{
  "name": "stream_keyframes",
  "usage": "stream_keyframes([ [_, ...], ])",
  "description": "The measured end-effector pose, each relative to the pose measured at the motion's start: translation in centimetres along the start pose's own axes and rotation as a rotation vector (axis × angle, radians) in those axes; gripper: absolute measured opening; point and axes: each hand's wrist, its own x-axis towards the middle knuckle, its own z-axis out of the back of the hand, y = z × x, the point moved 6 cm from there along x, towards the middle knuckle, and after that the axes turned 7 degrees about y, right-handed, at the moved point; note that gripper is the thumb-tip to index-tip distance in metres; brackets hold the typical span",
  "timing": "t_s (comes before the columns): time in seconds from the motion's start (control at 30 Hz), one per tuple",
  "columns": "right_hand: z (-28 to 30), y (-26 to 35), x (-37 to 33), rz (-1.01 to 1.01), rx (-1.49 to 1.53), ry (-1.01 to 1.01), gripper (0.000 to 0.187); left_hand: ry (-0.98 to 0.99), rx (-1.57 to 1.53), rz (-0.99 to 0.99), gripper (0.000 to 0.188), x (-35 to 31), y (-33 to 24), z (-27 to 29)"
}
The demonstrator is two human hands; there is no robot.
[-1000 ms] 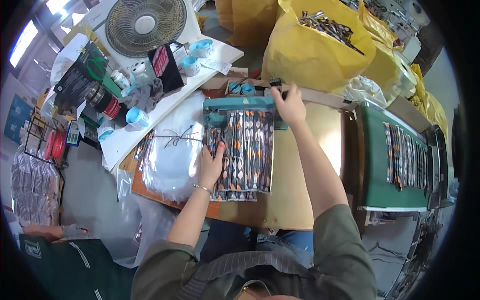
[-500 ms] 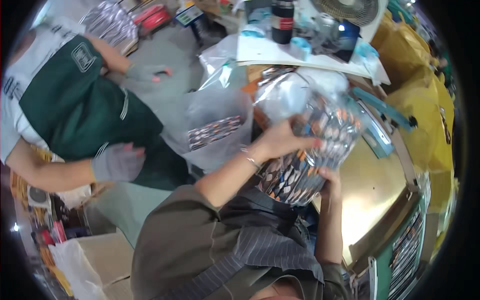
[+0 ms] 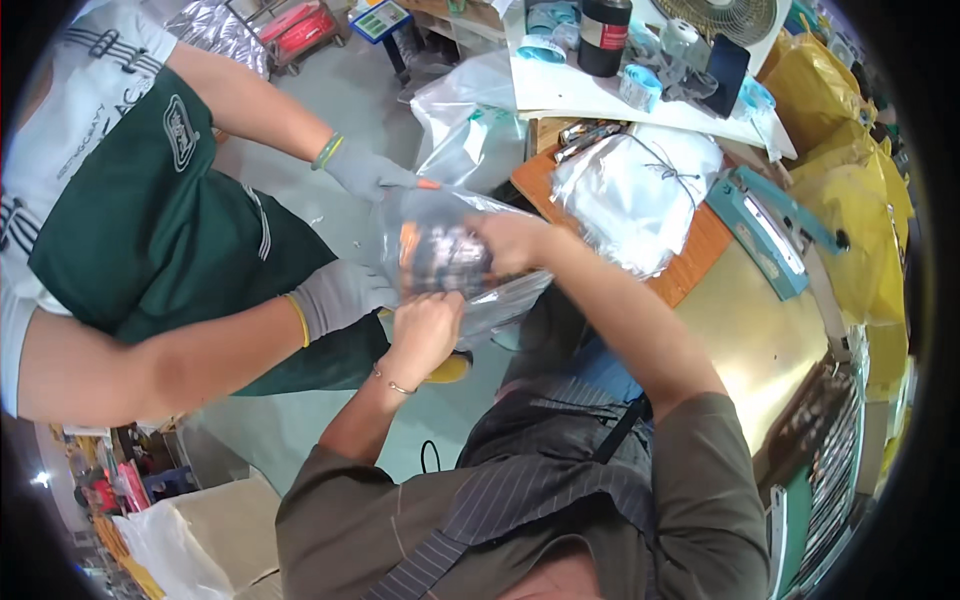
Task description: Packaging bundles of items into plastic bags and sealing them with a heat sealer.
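Note:
A clear plastic bag [image 3: 510, 290] is held between me and a co-worker on my left. Inside it sits a pack of dark pieces patterned in orange and white [image 3: 425, 262], blurred by motion. My left hand [image 3: 430, 328], with a thin bracelet at the wrist, is closed on the bag's near edge. My right hand [image 3: 512, 245] reaches across and grips the pack's right end at the bag's mouth; its fingertips are partly hidden. The co-worker's grey-gloved far hand [image 3: 365, 170] holds the bag's far edge, and the near glove [image 3: 345, 295] is at its left side.
Right of my arm, a stack of clear bags [image 3: 640, 195] lies on a brown board [image 3: 700, 265]. Beside it are a teal bag sealer [image 3: 765, 235] and a metal-topped table [image 3: 770, 345]. A white table [image 3: 560, 95] at the back carries a dark bottle [image 3: 604, 38], tape rolls and a fan.
Both my hands have moved left from over the table, carrying the patterned pack to the co-worker's bag. The co-worker's hands have come forward to the bag. The stack of clear bags is now uncovered.

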Motion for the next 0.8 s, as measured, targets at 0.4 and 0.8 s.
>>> stream_keyframes([
  [0.4, 8.0, -3.6, -24.8, -0.262, 0.516, -0.988, 0.038, -0.479, -0.634, -0.357, 0.013, 3.6, -11.0, 6.1],
  [0.8, -21.1, 2.4, -53.2, -1.051, 1.102, -1.700, 0.031, 0.210, -0.536, -0.501, 0.021, 31.4, -20.5, -6.9],
])
